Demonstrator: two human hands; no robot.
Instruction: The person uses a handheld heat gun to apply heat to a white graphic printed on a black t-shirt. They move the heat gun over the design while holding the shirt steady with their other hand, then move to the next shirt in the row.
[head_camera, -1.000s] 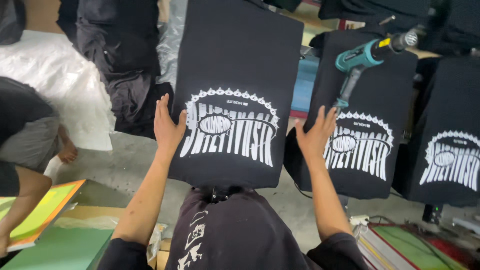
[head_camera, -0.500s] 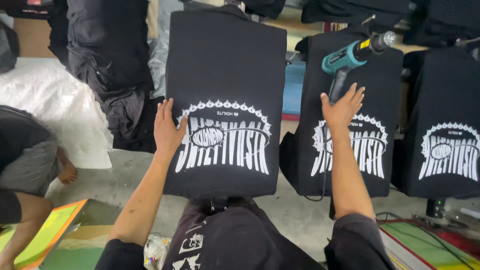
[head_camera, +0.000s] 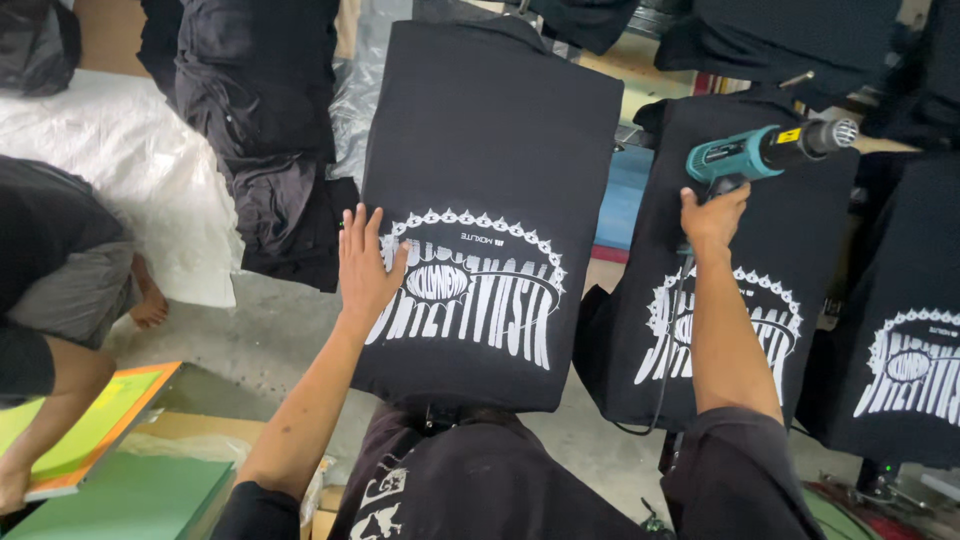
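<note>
The left hand (head_camera: 365, 262) lies flat and open on the middle shirt (head_camera: 490, 150), fingers spread, at the left edge of its white print (head_camera: 470, 290). That is where it lay half a second ago; its palm has not left the cloth.

The right hand (head_camera: 712, 215) has changed. Half a second ago it was open, fingers splayed just below the heat gun (head_camera: 765, 152). Now it is closed around the gun's handle, gripping it. The gun sits to the right of the middle shirt, over the top of the next shirt (head_camera: 740, 300), with its teal body level and its metal nozzle pointing right, away from the middle shirt. Its cord (head_camera: 668, 350) hangs down beside the right forearm across the next shirt's print.

A third shirt (head_camera: 910, 330) with the same print hangs further right of the middle shirt. Left of the middle shirt lies a heap of dark garments (head_camera: 255, 130), and beyond it white plastic sheeting (head_camera: 130, 180). At the far left another person (head_camera: 55, 270) bends over an orange-framed screen (head_camera: 95, 425), well apart from the middle shirt.
</note>
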